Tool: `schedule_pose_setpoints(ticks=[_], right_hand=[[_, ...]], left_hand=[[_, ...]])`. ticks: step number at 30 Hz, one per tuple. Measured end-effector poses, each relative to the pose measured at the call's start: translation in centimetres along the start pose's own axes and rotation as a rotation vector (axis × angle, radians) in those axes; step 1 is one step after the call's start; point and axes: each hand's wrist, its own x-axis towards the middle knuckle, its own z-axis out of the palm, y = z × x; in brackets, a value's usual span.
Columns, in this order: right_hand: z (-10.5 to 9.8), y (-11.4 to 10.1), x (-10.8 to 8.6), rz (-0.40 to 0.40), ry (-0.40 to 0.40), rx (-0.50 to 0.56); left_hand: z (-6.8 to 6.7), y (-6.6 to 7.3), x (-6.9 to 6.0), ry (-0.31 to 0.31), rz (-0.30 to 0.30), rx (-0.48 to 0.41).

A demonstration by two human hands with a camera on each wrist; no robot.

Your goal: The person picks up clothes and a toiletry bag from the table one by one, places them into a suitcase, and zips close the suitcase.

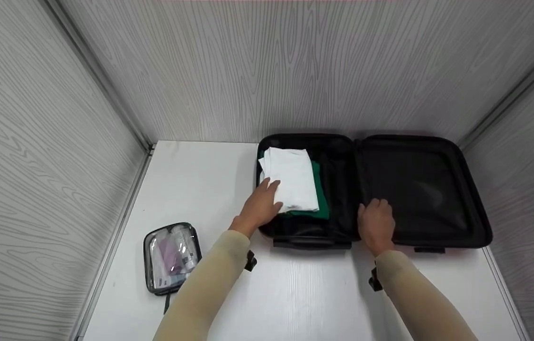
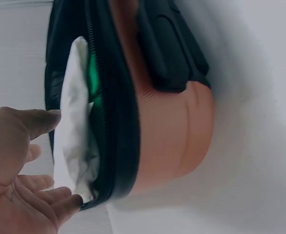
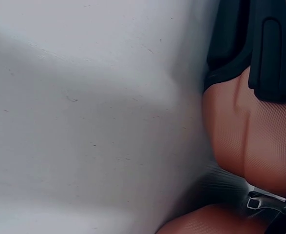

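An open suitcase (image 1: 306, 137) lies flat, its black-lined halves side by side and its shell orange in both wrist views. Folded white cloth (image 1: 293, 177) lies on folded green cloth (image 1: 323, 201) in the left half. My left hand (image 1: 258, 206) is at the near left edge of the white cloth. In the left wrist view, its thumb and spread fingers are beside the cloth without curling round it. My right hand (image 1: 377, 225) rests at the near edge between the halves, its fingers bent and their tips hidden. The right wrist view barely catches that hand.
A clear zip pouch (image 1: 172, 258) with a purple item and packets inside lies at the left on the white table (image 1: 200, 189). Grey wood-grain panels (image 1: 257, 71) stand behind and at both sides. A buckle (image 3: 255, 202) shows between the suitcase halves.
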Motion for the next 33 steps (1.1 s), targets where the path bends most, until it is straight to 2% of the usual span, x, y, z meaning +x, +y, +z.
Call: schedule_pose_setpoints(ticks=[4,7,12,17,23,29,33], right_hand=[[-0.4,0.3,0.1,0.017,-0.012,-0.008],[-0.9,0.6,0.2,0.052,-0.059,0.000],[-1.9,0.5,0.2,0.124,-0.138,0.018],[-1.6,0.2,-0.1,0.128,-0.119,0.015],[-0.7,-0.2,-0.3,0.092,-0.077,-0.009],[-0.2,-0.5,-0.5,0.085,-0.103,-0.033],[0.0,-0.5,-0.5,0.089,-0.112,-0.038]], left_hand=[[-1.5,-0.9,-0.8,0.091,-0.014,-0.055],[-2.4,-1.8,-1.4,0.134,-0.030,-0.097],[-3.9,-3.9,-2.7,0.179,-0.061,-0.141],[-5.0,-6.4,-4.3,0.205,-0.117,-0.157],[-6.1,-10.2,-7.4,0.229,-0.215,-0.141],[-7.2,-14.2,-11.4,0.227,-0.373,-0.135],[-7.4,-16.7,-13.9,0.229,-0.464,-0.125]])
